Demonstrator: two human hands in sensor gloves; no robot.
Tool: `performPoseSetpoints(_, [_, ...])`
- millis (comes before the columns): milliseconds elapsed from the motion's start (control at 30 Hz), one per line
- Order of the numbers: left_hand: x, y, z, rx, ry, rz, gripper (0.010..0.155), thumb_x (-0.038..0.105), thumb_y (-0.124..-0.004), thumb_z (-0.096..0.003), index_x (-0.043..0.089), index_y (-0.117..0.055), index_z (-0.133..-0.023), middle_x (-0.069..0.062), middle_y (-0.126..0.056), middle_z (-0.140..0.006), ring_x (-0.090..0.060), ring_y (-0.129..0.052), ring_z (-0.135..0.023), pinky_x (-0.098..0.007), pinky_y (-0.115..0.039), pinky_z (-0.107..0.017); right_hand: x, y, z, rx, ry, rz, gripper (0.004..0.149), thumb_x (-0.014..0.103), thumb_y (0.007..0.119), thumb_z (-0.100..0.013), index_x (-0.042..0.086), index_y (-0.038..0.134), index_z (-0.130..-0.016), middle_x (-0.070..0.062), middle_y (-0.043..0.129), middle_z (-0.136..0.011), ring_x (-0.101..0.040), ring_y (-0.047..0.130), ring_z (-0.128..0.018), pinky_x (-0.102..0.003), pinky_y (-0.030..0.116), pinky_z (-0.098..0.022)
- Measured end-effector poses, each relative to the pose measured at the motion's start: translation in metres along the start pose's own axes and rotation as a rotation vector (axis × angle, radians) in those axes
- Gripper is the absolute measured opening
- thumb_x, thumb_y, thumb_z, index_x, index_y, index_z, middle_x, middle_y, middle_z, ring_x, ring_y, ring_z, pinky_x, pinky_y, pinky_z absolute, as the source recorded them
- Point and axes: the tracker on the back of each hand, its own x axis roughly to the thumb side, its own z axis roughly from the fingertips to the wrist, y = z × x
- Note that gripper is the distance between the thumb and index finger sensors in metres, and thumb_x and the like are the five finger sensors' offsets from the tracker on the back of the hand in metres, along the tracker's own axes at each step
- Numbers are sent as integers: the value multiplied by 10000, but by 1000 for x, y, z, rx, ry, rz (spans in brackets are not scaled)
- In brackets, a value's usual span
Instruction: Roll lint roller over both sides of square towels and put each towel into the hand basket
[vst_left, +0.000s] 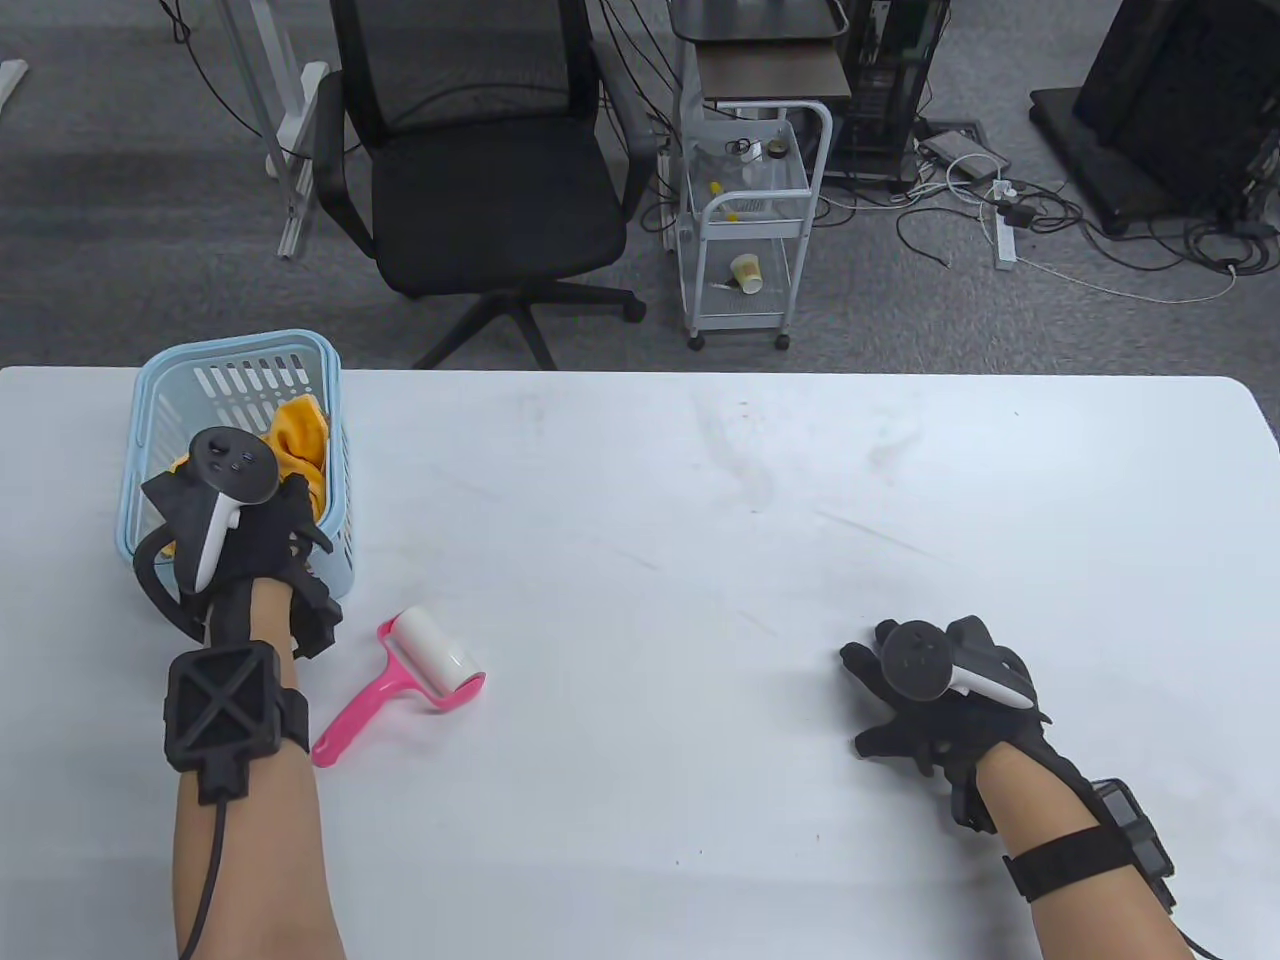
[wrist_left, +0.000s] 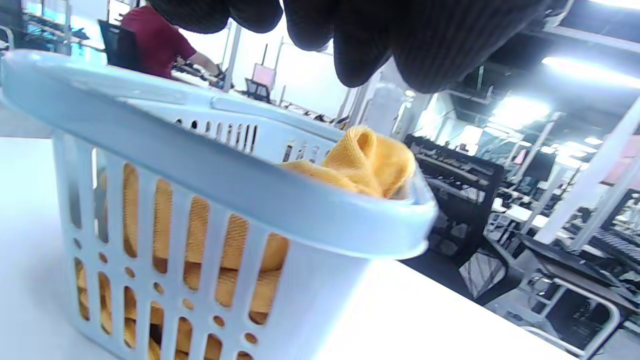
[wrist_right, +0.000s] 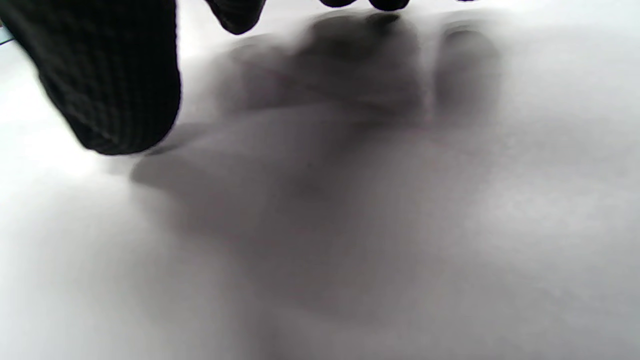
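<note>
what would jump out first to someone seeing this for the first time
Probably the light blue hand basket at the table's far left corner, with orange towels bunched inside and the left hand over its near rim. Next, the pink lint roller lying loose just right of that forearm, while the right hand rests far right.

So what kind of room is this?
Probably an office or lab workspace: a black office chair on grey carpet, a white wheeled cart, tangled cables, and rows of desks in the left wrist view.

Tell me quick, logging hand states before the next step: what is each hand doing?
Left hand: over the basket, fingers hidden, cannot tell.
Right hand: open, holding nothing, above the table.
</note>
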Motion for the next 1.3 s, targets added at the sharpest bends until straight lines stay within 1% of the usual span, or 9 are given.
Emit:
performPoseSetpoints(200, [39,10,48,-3,-174,21,588,476,-721,-548,271,-577,-1080,-102,-382,-1217,-451,-382,-1111,-588,-479,-746,2,-1,0,-9,-6,3,917,563,887,-426,288,361,-1124,-206,237,-1162,-522,293,-1052,-738,406,-687])
performPoseSetpoints(333, [71,1,91,-15,-289,50,603,482,-721,-550,266,-559,-1089,-121,-382,-1220,-471,-391,-1109,-597,-475,-748,3,1,0,-3,-9,-24,886,562,863,-445,291,361,-1123,-208,241,-1161,-522,300,-1051,-736,410,-686])
performPoseSetpoints(500, [102,-25,141,-6,-414,0,613,490,-723,-546,258,-561,-1090,-123,-400,-1220,-477,-407,-1108,-600,-480,-748,5,0,0,-11,-14,-46,871,565,845,-456,292,357,-1123,-206,238,-1161,-521,296,-1050,-733,411,-686])
performPoseSetpoints(633, [117,-67,175,-38,-481,-14,626,495,-728,-542,255,-555,-1093,-133,-373,-1222,-486,-387,-1107,-604,-469,-748,9,-2,2,-38,-25,-57,826,572,789,-483,287,357,-1126,-208,237,-1160,-519,295,-1051,-729,415,-687])
performPoseSetpoints(867, [118,-127,189,-110,-537,-53,624,489,-726,-533,250,-564,-1086,-132,-388,-1215,-482,-400,-1100,-602,-477,-741,22,-20,10,-152,-26,-75,805,563,764,-495,261,368,-1127,-195,251,-1159,-505,299,-1053,-717,427,-690])
performPoseSetpoints(1033, [122,-137,192,-125,-568,-72,618,486,-705,-537,257,-542,-1087,-123,-364,-1215,-470,-372,-1103,-598,-467,-743,50,-63,29,-265,-31,-8,782,552,745,-505,246,384,-1128,-181,271,-1161,-492,295,-1058,-712,432,-691])
performPoseSetpoints(1133, [122,-138,196,-96,-594,-109,613,481,-699,-536,257,-539,-1084,-122,-370,-1210,-464,-374,-1102,-594,-472,-740,65,-83,44,-347,-38,-46,760,538,728,-519,231,394,-1130,-180,283,-1163,-489,293,-1059,-712,432,-690])
performPoseSetpoints(1233, [119,-141,199,-91,-614,-110,601,474,-694,-532,253,-561,-1075,-122,-389,-1203,-453,-382,-1099,-595,-477,-731,79,-88,60,-458,-25,-63,725,518,710,-533,210,431,-1127,-171,308,-1164,-477,291,-1060,-710,431,-690])
performPoseSetpoints(1300, [119,-141,201,-98,-627,-87,597,473,-677,-534,251,-558,-1074,-122,-382,-1201,-449,-373,-1097,-593,-473,-730,87,-81,69,-540,-6,-79,698,504,685,-545,193,451,-1124,-169,320,-1163,-469,279,-1059,-707,424,-688])
